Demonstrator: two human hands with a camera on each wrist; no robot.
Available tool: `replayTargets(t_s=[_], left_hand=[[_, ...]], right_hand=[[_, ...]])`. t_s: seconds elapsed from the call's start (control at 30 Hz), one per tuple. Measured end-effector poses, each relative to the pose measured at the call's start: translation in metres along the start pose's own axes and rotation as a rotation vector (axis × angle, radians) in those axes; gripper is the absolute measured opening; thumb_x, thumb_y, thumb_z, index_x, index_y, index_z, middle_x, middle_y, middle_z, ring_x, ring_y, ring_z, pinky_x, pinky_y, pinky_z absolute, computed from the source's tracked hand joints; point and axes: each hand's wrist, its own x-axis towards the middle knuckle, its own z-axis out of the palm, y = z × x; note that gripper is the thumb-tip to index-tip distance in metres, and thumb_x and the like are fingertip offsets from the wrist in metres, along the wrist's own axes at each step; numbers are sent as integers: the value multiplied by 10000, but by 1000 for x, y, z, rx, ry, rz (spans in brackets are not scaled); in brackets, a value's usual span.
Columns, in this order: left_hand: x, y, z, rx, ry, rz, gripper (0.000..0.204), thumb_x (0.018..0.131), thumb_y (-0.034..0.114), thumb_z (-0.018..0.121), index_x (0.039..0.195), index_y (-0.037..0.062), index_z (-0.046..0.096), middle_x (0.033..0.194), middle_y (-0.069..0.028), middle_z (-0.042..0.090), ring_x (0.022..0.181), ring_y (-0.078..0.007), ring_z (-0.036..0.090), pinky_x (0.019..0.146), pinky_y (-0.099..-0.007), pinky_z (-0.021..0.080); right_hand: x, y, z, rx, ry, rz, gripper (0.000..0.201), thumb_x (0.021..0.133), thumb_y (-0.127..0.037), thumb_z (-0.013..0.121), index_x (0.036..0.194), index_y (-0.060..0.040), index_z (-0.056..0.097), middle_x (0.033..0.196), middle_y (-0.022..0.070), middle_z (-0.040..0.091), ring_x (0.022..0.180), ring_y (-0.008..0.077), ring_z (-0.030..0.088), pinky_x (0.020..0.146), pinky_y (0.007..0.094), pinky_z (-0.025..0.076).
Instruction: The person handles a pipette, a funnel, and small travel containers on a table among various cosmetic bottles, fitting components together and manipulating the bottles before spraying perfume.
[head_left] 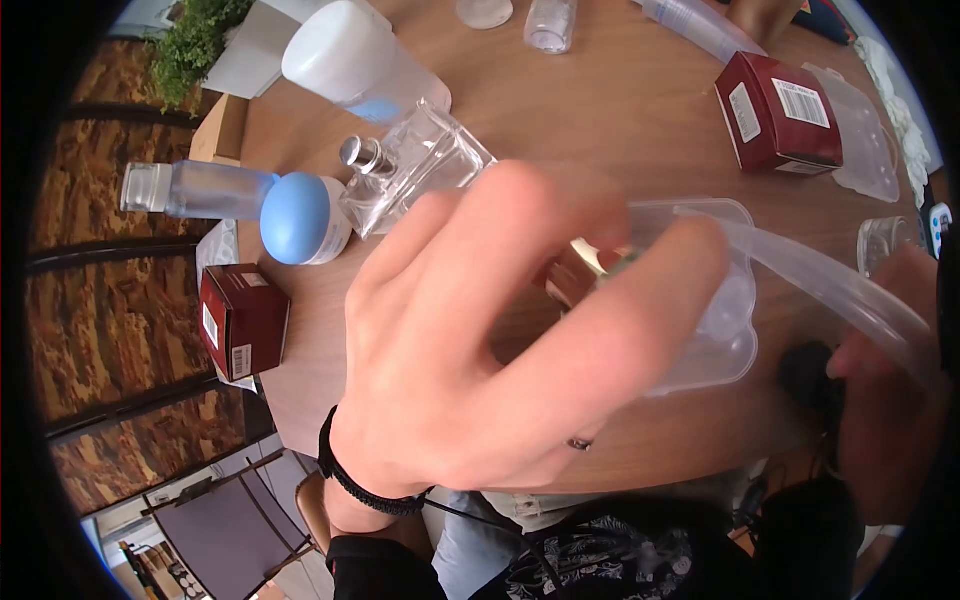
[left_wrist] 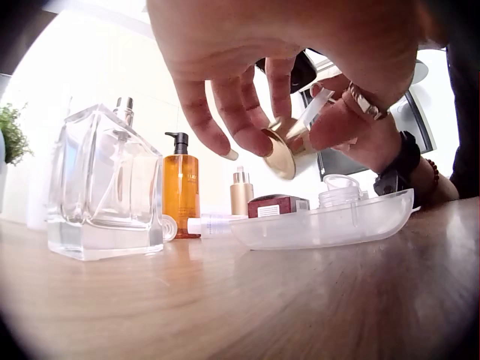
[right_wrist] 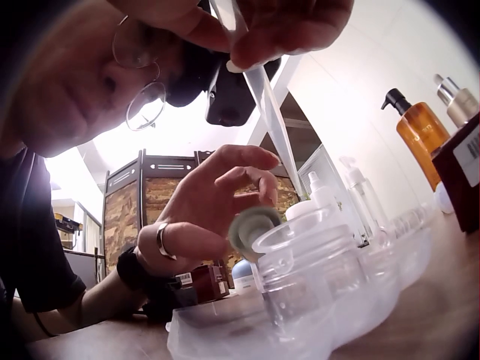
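Observation:
My left hand (head_left: 430,330) fills the middle of the head view, bent over a clear plastic tray (head_left: 735,375). Its thumb and fingers pinch a small round gold lid (left_wrist: 280,159), whose pale grey-green inner side faces the right wrist view. At the right edge, my right hand (head_left: 890,370) grips a long translucent plastic stick (head_left: 840,285). In the right wrist view the stick (right_wrist: 271,120) slants down toward the lid and a clear jar (right_wrist: 311,281). The jar stands in the tray, a thin clear disc tilted at its mouth.
Left of my left hand stand a glass perfume bottle (head_left: 425,160), a blue-capped bottle (head_left: 305,220), a white-capped bottle (head_left: 345,55) and a dark red box (head_left: 245,320). Another dark red box (head_left: 775,115) sits at the far right. An amber pump bottle (left_wrist: 181,187) stands farther back.

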Motion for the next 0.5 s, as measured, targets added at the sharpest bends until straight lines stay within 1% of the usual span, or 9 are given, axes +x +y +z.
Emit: replayTargets(t_s=[0.07, 0.1, 0.13, 0.17, 0.2, 0.3, 0.33, 0.4, 0.5], left_hand=[[-4, 2, -1, -30, -24, -4, 336, 745, 75, 696, 1074, 23, 732, 923, -128, 663, 798, -226, 630, 686, -321, 508], [-4, 2, -3, -61, -51, 5, 343, 745, 74, 689, 1082, 18, 730, 943, -141, 666, 811, -230, 631, 683, -325, 511], [-4, 1, -3, -60, -52, 11, 343, 745, 74, 689, 1082, 18, 730, 943, -141, 666, 811, -230, 631, 683, -325, 511], [-4, 1, -4, -77, -69, 6, 372, 735, 67, 690, 1100, 7, 724, 966, -152, 670, 816, -237, 631, 691, -335, 513], [-5, 1, -4, -96, -86, -4, 401, 724, 60, 692, 1119, -4, 718, 989, -164, 675, 821, -245, 631, 699, -345, 515], [2, -7, -4, -81, -219, -23, 419, 724, 47, 704, 1136, -32, 697, 1040, -174, 679, 814, -269, 624, 706, -360, 515], [3, -7, -3, -50, -243, -38, 428, 728, 71, 765, 1138, -21, 689, 1063, -159, 672, 813, -299, 605, 724, -367, 509], [2, -7, 0, -37, -267, -52, 439, 712, 102, 801, 1122, -9, 692, 1073, -150, 670, 818, -303, 599, 730, -371, 506], [-2, -7, 3, -20, -301, -66, 456, 682, 159, 848, 1088, 15, 698, 1077, -129, 673, 826, -301, 593, 732, -373, 502]], right_hand=[[-45, 8, -15, -1, -6, -7, 95, 952, -125, 612, 1009, -49, 614, 775, 60, 617, 577, 183, 568, 540, 289, 446], [67, -91, 48, -2, 1, -9, 95, 952, -125, 611, 1009, -49, 613, 775, 60, 617, 577, 183, 568, 540, 289, 446], [149, -151, 88, -3, 7, -9, 94, 953, -124, 611, 1009, -49, 613, 774, 60, 617, 577, 183, 567, 541, 288, 446], [161, -157, 93, -6, 6, -7, 94, 953, -124, 610, 1008, -49, 612, 774, 60, 617, 577, 183, 567, 541, 288, 446], [95, -103, 60, -9, -1, -5, 93, 953, -124, 610, 1008, -49, 611, 774, 60, 617, 577, 183, 567, 541, 288, 446], [-12, -16, 3, -14, -15, -12, 91, 954, -123, 608, 1008, -49, 609, 773, 60, 616, 578, 183, 566, 542, 288, 445], [-39, 4, -7, -14, -8, -15, 91, 955, -122, 608, 1008, -49, 609, 773, 60, 616, 578, 183, 566, 543, 288, 445], [27, -32, 22, -19, -5, -14, 90, 955, -122, 607, 1007, -49, 607, 773, 60, 615, 578, 182, 565, 544, 288, 445], [21, -21, 15, -25, -23, -18, 88, 956, -121, 605, 1007, -49, 605, 772, 59, 615, 578, 182, 564, 545, 288, 445]])
